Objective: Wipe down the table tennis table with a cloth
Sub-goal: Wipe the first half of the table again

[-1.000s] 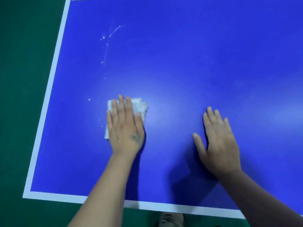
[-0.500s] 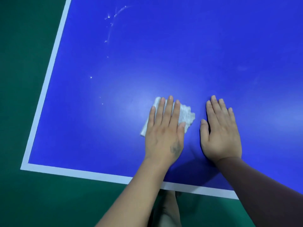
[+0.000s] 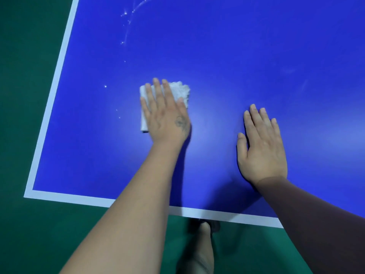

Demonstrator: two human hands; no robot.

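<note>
Clearly the left hand (image 3: pixel 165 113) presses the cloth (image 3: pixel 178 90) flat; the right hand (image 3: pixel 261 147) lies spread on the table (image 3: pixel 217 56) (droplets (image 3: pixel 126 26) upper-left risk being missed).

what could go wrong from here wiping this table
1. The left hand presses the cloth with flat fingers, not gripping it, so the cloth could slip out or bunch up mid-stroke.
2. White droplets sit near the far left of the table, beyond the cloth, and may get missed.
3. The right hand rests bare on the surface and may leave smudges.
</note>
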